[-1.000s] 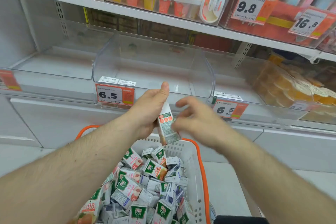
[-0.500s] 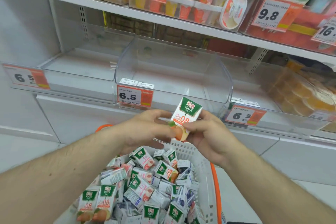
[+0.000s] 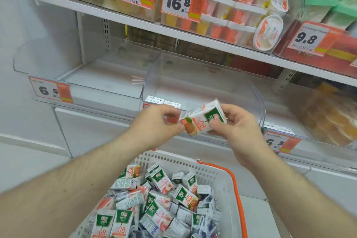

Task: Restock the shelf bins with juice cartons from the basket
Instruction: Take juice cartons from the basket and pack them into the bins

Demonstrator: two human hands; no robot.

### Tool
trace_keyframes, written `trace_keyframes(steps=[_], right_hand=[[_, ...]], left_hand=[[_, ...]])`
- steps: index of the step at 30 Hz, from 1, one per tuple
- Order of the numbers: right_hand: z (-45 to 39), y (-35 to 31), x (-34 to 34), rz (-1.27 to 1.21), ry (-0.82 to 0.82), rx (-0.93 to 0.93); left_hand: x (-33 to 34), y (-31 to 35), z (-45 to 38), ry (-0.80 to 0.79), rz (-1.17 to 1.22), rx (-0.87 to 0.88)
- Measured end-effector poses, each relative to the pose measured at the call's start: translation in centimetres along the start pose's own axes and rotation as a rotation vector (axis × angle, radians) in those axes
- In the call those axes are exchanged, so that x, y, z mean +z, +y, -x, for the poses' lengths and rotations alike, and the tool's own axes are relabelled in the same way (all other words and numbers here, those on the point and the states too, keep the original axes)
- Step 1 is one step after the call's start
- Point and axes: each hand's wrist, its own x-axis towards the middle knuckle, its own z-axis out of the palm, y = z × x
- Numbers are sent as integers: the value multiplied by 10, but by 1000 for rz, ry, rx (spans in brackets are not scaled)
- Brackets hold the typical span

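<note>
Head view, looking forward and down along two bare forearms: both hands meet at the middle of the frame and hold one small juice carton [image 3: 202, 119] between them. The left hand [image 3: 156, 123] pinches the carton's lower left end with its curled fingertips, and the right hand [image 3: 234, 125] wraps its thumb and fingers around the opposite end. The carton lies tilted on its side, white with a green panel, a picture of fruit and orange print, held up in front of the clear front wall of the middle shelf bin [image 3: 202, 83]. This transparent bin has nothing visible inside. To its left sits a second clear bin [image 3: 87, 75], carrying a price tag [image 3: 51, 90] that reads 6.5 on its front. To the right, a third clear bin [image 3: 324, 118] holds orange packaged goods, blurred, with another 6.5 tag [image 3: 280, 142] below it. Under the hands stands a white plastic basket [image 3: 193, 162] with an orange handle [image 3: 237, 195], heaped with many more cartons [image 3: 160, 203] of the same kind lying at all angles. Above the bins, an upper shelf [image 3: 193, 36] carries cups of dessert and green-lidded tubs, behind price cards showing 9.9, 16.8 and 9.8.
</note>
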Motion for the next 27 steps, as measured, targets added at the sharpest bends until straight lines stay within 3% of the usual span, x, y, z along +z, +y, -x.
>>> trace_keyframes(steps=[3, 5, 9, 13, 22, 25, 27], right_hand=[[-41, -18, 3, 214, 167, -141], [-66, -26, 5, 412, 200, -147], [-107, -23, 10, 494, 82, 48], [-120, -15, 12, 455, 3, 155], [-130, -10, 9, 325, 112, 153], [-135, -7, 10, 566, 27, 62], [-132, -3, 19, 807, -129, 89]], left_hand=[[-17, -11, -19, 403, -64, 53], [-27, -24, -30, 479, -193, -14], [-31, -37, -39, 372, -459, -89], [-32, -43, -42, 341, -396, -65], [-33, -49, -46, 383, -319, -54], [-32, -50, -46, 389, -316, -49], [-31, -50, -46, 392, -315, -42]])
